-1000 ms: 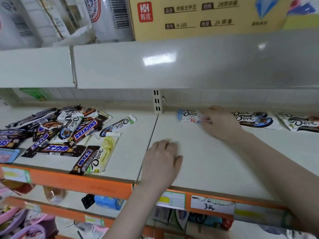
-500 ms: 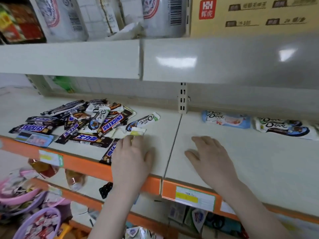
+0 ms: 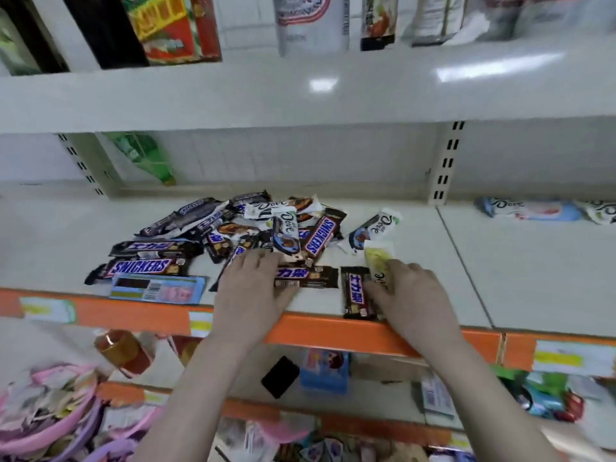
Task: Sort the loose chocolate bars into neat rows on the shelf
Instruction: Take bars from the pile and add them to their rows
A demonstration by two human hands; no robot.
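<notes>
Both our hands are coming back from the tidy row at right to the heap in mid-frame. We are laying our left hand [image 3: 255, 288] flat and relaxed on a brown bar [image 3: 306, 277] to steady it, while our right hand [image 3: 411, 291] is closing on a yellow bar [image 3: 378, 261], probably to carry it over. Loose chocolate bars [image 3: 233, 235] are lying jumbled on the shelf [image 3: 416, 278].

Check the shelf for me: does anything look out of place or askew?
Yes. The chocolate bars lie in a jumbled pile, crossing at all angles, not in rows. A green bottle lies tipped on its side at the back of the shelf. The left hand and right hand rest on bars at the front.
</notes>
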